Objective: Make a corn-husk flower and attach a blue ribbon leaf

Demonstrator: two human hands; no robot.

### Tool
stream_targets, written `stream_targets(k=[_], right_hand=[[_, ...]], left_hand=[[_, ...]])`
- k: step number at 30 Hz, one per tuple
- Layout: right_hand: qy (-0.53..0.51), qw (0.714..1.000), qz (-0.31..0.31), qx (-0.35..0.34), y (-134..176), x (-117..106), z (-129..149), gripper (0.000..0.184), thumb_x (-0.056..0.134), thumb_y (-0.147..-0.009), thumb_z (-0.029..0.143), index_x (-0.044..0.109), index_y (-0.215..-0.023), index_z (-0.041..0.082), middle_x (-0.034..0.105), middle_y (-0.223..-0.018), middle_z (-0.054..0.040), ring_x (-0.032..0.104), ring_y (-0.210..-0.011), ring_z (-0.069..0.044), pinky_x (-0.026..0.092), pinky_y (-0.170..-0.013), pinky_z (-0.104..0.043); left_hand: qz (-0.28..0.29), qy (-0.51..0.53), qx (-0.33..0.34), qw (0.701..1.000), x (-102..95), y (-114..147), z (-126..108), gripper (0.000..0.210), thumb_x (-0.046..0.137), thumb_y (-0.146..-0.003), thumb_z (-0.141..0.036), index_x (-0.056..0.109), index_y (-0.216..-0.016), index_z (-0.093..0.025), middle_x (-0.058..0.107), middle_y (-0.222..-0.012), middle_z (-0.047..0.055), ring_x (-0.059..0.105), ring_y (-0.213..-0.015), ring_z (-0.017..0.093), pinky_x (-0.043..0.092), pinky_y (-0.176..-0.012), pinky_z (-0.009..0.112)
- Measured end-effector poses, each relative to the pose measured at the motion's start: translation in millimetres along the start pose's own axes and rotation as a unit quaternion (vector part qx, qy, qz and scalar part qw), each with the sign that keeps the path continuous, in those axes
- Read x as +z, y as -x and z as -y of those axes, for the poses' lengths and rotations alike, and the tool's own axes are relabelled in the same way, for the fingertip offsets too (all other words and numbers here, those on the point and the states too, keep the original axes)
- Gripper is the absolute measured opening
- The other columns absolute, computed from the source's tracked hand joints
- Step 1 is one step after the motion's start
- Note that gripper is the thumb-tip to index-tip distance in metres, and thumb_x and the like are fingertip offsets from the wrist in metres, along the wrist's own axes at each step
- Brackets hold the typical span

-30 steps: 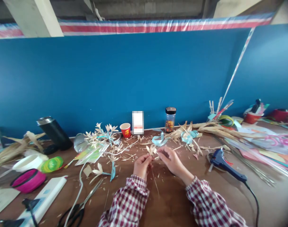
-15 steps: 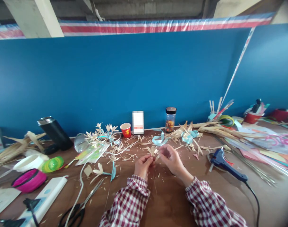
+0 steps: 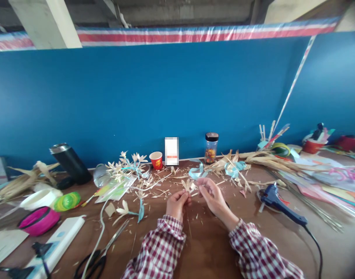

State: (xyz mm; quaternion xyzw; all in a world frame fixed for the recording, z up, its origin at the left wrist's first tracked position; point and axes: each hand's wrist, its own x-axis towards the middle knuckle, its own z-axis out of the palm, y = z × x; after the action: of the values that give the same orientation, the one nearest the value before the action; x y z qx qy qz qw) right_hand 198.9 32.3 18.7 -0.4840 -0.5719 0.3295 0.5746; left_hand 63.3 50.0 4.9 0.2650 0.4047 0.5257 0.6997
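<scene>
papery pointed-petalled flower [image 3: 187,185], pinched in left hand [image 3: 176,203]; right hand [image 3: 213,195] beside, grip unclear

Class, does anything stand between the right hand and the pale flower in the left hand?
Nothing visible does. The left hand pinches the pale flower; the right hand is close beside it, though whether they touch is unclear. The blue ribbon lies beyond them.

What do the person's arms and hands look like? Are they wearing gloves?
No gloves: the left hand and the right hand are both bare. Long sleeves cover the arms. The left sleeve and the right sleeve match, with little dark-red and white checks. The cloth looks bunched up near the wrists. Any rings would be too small to make out here.
</scene>
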Motion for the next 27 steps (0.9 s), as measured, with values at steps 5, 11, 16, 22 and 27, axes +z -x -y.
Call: stream_targets(k=[5,11,16,22,27], right_hand=[[0.044,0.997,0.065,-0.015,0.6,3.2,-6.6,0.011,0.05,-0.08,0.025,0.057,-0.082,0.017,0.06,-0.074,-0.0017,0.055,-0.068,-0.015,0.044,-0.065,-0.027],[0.011,0.995,0.096,-0.011,1.1,5.5,-5.2,0.015,0.053,-0.08,0.031,0.059,-0.081,0.017,0.062,-0.075,-0.0013,0.057,-0.071,-0.015,0.045,-0.068,-0.027],[0.005,0.997,0.081,0.003,0.0,4.9,-5.4,0.019,0.057,-0.077,0.037,0.058,-0.078,0.018,0.06,-0.074,-0.0003,0.056,-0.07,-0.015,0.045,-0.067,-0.026],[-0.025,0.997,0.074,0.02,0.3,3.0,-3.0,0.027,0.054,-0.079,0.044,0.057,-0.074,0.017,0.058,-0.07,-0.0001,0.053,-0.065,-0.013,0.042,-0.062,-0.025],[-0.031,0.997,0.062,0.032,0.8,3.4,-3.8,0.03,0.055,-0.078,0.046,0.055,-0.071,0.017,0.053,-0.064,0.0015,0.047,-0.059,-0.011,0.038,-0.056,-0.022]], left_hand=[[0.0,0.013,-0.028,1.0,2.5,3.1,-2.1,0.016,0.074,-0.061,-0.014,0.064,-0.073,-0.01,0.065,-0.059,0.003,0.057,-0.048,0.007,0.05,-0.046,0.017],[-0.012,0.018,-0.025,0.999,3.3,3.6,-2.1,0.014,0.073,-0.063,-0.012,0.064,-0.073,-0.01,0.064,-0.056,0.002,0.058,-0.047,0.007,0.05,-0.045,0.016],[-0.003,0.005,-0.034,0.999,3.0,3.3,0.1,0.015,0.073,-0.063,-0.014,0.064,-0.075,-0.01,0.064,-0.058,0.003,0.059,-0.048,0.008,0.051,-0.047,0.018],[-0.024,0.002,-0.024,0.999,3.9,3.4,1.5,0.014,0.073,-0.063,-0.014,0.066,-0.076,-0.011,0.066,-0.065,0.004,0.06,-0.054,0.009,0.051,-0.05,0.02],[-0.032,-0.017,-0.009,0.999,3.1,2.2,4.6,0.02,0.077,-0.057,-0.016,0.068,-0.074,-0.012,0.063,-0.062,0.001,0.055,-0.052,0.008,0.051,-0.052,0.022]])
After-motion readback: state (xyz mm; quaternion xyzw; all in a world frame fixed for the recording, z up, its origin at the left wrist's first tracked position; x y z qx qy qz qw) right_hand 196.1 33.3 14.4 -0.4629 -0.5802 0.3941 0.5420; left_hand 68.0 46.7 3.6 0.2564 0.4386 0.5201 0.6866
